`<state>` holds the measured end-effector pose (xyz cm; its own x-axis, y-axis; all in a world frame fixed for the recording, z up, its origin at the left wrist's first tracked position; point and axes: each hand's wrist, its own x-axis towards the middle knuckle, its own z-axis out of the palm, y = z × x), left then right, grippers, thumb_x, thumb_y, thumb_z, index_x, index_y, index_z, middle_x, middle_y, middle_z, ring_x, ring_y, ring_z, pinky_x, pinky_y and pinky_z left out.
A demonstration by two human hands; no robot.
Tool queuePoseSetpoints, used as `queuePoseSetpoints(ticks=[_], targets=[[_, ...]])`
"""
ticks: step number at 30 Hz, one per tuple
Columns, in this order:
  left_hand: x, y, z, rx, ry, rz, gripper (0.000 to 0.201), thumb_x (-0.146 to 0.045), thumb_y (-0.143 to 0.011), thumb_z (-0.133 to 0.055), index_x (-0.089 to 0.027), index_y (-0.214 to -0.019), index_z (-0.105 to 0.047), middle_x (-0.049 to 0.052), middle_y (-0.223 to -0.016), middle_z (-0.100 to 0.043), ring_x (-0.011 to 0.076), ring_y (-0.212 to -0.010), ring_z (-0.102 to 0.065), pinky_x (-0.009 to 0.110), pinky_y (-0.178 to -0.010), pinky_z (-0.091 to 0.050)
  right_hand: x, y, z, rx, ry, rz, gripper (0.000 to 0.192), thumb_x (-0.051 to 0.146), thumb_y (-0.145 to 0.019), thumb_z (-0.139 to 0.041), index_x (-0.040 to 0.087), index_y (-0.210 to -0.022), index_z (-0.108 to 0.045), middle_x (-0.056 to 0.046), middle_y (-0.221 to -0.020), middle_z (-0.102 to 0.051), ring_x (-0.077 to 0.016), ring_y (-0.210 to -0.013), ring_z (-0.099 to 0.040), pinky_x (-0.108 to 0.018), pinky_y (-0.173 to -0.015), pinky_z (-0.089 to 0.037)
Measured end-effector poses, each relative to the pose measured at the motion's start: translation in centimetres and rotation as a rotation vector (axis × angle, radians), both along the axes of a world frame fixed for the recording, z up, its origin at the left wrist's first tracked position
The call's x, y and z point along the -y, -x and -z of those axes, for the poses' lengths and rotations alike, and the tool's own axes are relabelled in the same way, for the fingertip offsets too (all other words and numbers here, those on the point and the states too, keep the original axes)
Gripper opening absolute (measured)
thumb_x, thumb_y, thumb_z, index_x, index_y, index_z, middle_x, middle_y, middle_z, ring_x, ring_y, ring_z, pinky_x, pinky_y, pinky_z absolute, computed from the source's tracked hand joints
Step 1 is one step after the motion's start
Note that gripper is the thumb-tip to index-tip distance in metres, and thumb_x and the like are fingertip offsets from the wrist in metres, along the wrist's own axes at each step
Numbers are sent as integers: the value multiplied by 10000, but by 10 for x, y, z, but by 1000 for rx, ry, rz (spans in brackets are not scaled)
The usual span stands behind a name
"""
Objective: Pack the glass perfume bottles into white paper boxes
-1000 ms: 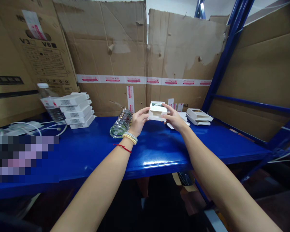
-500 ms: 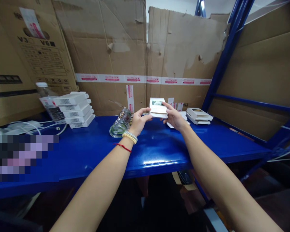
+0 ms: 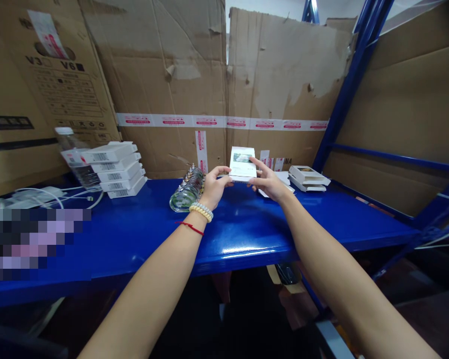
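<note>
A small white box (image 3: pixel 242 163), likely light and crushable, is pinched at its edges by left hand (image 3: pixel 214 187) and right hand (image 3: pixel 268 182).

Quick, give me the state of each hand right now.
Left hand: closed on the left edge of the small white box.
Right hand: closed on the same box's right edge, fingers on top.

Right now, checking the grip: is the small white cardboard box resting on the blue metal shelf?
No, the small white cardboard box is held above the blue metal shelf between left hand and right hand.
</note>
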<state>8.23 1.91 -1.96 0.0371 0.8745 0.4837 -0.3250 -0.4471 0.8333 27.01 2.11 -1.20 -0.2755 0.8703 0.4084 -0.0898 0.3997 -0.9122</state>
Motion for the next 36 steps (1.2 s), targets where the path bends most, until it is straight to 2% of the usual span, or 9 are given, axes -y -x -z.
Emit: queuePoseSetpoints(ticks=[7,13,17,22,26,33,36], targets=[[-2,0,1,-18,10,-41,231,-159,-554,-609,-155,-783,-581,21,-870,-603,127,-740,-588,213,-559,-490,-1,2,1,34,-18,15,979,199,-590,-766,305,-1457,-323,-38,-978,-629,-131,-661,-589,-224,-480,-458],[-1,-2,-2,-30,28,-77,205,-212,-632,-617,-159,-825,-572,25,-897,-601,110,-716,-595,207,-557,-494,1,2,0,41,-31,59,938,313,-632,-778,272,-1457,-334,-36,-914,-628,-128,-637,-586,-229,-475,-449],[-3,-2,-1,-33,10,-90,191,-232,-674,-623,-162,-845,-573,34,-926,-609,119,-732,-608,214,-560,-505,-1,2,2,62,-77,77,969,309,-558,-835,277,-1416,-386,-34,-920,-639,-139,-669,-590,-222,-481,-446],[-2,-3,-1,-39,13,-86,174,-232,-693,-629,-165,-844,-575,38,-943,-612,121,-738,-611,200,-542,-509,-2,2,3,92,-103,108,812,329,-603,-808,278,-1334,-458,-14,-844,-647,-137,-643,-583,-221,-479,-430],[0,-3,-2,-52,16,-104,166,-231,-685,-647,-164,-810,-563,35,-915,-599,129,-753,-608,194,-526,-510,-2,2,1,82,-74,96,766,321,-604,-801,262,-1296,-480,-3,-816,-653,-129,-624,-590,-220,-485,-426],[1,-1,-2,-91,32,-120,182,-238,-669,-645,-177,-798,-533,33,-895,-579,140,-744,-596,193,-479,-495,-3,1,2,84,-69,75,763,273,-581,-803,263,-1277,-492,-30,-929,-668,-129,-659,-581,-214,-487,-426],[3,-1,-3,-66,99,-114,284,-261,-690,-657,-194,-918,-501,56,-972,-602,160,-752,-624,251,-527,-528,-3,0,3,99,-86,52,794,244,-574,-791,269,-1302,-478,-43,-996,-663,-154,-736,-591,-223,-515,-450]])
